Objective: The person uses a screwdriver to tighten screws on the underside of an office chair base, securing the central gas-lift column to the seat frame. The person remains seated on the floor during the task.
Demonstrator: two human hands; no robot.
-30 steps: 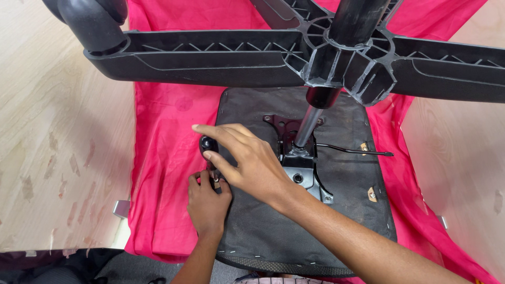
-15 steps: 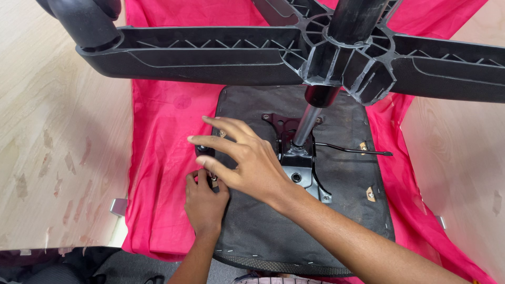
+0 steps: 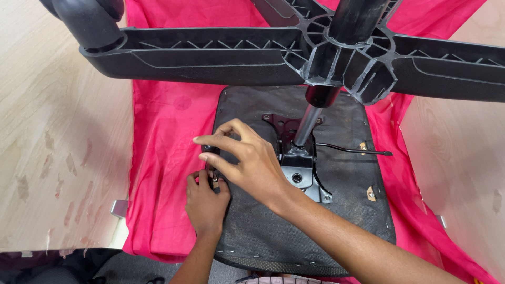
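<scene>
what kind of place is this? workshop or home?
Hard to say; likely an improvised indoor assembly spot. An upturned office chair seat, its star base uppermost, lies on a pink cloth spread over pale wood-look flooring. No workbench shows.

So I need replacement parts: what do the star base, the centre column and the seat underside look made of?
Star base: moulded black plastic, matte, ribbed webbing. Centre column: metal, likely steel, with a bright sheen. Seat underside: dark fabric, probably over board, stapled along its edge.

Black seat underside (image 3: 294,231), bright pink cloth (image 3: 168,142), seemingly pale wood-grain floor (image 3: 58,142).
</scene>
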